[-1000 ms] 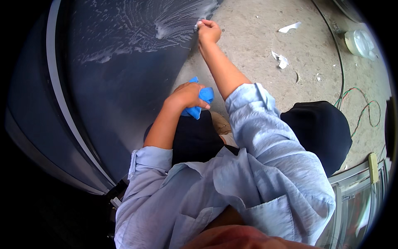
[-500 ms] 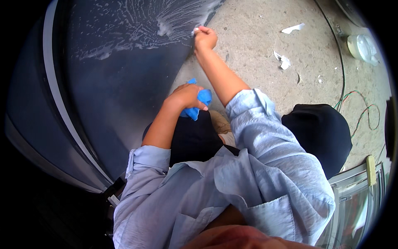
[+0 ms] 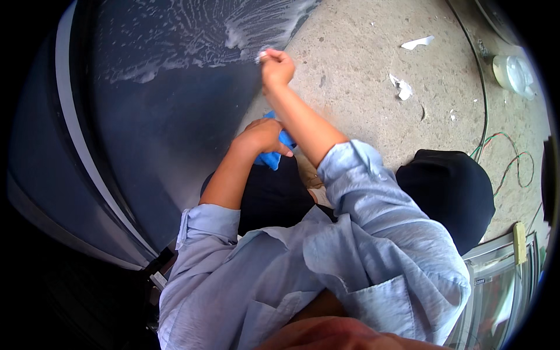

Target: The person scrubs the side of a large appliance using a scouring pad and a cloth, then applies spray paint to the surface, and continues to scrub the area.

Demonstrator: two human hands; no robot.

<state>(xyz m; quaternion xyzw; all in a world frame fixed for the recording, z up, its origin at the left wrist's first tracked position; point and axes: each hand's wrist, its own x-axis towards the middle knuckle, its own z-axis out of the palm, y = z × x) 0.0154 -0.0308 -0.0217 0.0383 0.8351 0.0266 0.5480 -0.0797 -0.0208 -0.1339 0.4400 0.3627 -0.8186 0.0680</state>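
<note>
A large dark blue panel (image 3: 157, 140) fills the left side, its far part streaked with white foam (image 3: 236, 38). At the panel's right edge, just below the foam, my right hand (image 3: 278, 70) is closed in a pinch. A small white piece (image 3: 262, 56) shows at its fingertips, too small and blurred to name. Nearer to me, my left hand (image 3: 258, 136) is wrapped around a crumpled blue cloth (image 3: 270, 160) above my thigh. Part of the cloth is hidden behind that hand and my right forearm.
White scraps (image 3: 403, 90) lie on the concrete floor (image 3: 356, 70) to the right. A clear tub (image 3: 513, 76) stands farther right, past a black cable (image 3: 481, 87). Red and green wires (image 3: 519, 157) curl near my right knee (image 3: 446, 195). A glazed metal frame (image 3: 496, 286) lies at lower right.
My right hand has moved left and a little toward me along the panel's edge, with the white piece in its fingers. My left hand and the cloth have stayed in place.
</note>
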